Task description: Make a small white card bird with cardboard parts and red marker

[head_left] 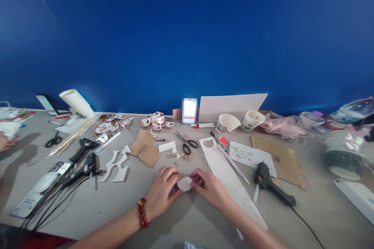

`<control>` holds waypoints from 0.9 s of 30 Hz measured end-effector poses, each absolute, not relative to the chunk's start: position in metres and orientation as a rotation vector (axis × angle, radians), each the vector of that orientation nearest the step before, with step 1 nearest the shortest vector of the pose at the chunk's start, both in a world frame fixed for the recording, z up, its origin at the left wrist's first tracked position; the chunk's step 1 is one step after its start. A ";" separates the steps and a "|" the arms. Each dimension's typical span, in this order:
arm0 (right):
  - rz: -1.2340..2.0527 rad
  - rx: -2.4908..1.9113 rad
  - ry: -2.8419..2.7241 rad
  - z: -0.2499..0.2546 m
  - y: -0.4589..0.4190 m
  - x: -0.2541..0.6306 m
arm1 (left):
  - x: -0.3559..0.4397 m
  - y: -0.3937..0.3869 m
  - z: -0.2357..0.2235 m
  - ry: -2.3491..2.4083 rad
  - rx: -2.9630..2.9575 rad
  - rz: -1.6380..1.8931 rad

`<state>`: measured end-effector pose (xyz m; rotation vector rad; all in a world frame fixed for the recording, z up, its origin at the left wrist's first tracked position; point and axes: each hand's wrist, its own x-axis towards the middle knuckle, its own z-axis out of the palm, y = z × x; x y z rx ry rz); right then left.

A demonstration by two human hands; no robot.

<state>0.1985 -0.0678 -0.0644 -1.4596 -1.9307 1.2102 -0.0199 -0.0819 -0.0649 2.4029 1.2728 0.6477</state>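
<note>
Between both hands, a little above the table, is a small rounded piece of white paper (184, 184). My left hand (164, 186), with a red bead bracelet at the wrist, pinches its left edge between thumb and fingers. On the opposite edge, the fingertips of my right hand (209, 186) are pressed together. Beside my right forearm lies a long white paper strip (223, 169) with a round hole cut near its far end. Black-handled scissors (187, 146) rest beyond the hands, close to paper scraps (167, 146) and a folded brown cardboard piece (145, 148).
A hot glue gun (267, 181) lies at right, its cord running to the front edge. More glue guns (83, 169) with cables sit by a power strip (26, 206) at left. Cut paper birds (157, 120), paper cups (226, 122) and a phone (189, 111) stand along the back. Another person's hand (4, 142) shows far left.
</note>
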 end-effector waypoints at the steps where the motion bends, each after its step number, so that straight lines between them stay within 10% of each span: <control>1: 1.131 -1.490 -1.995 -0.061 -0.068 0.198 | -0.020 -0.081 -0.067 1.297 2.393 0.635; 27: 0.882 -1.504 -2.086 -0.056 -0.063 0.204 | -0.031 -0.005 -0.075 1.112 2.817 0.321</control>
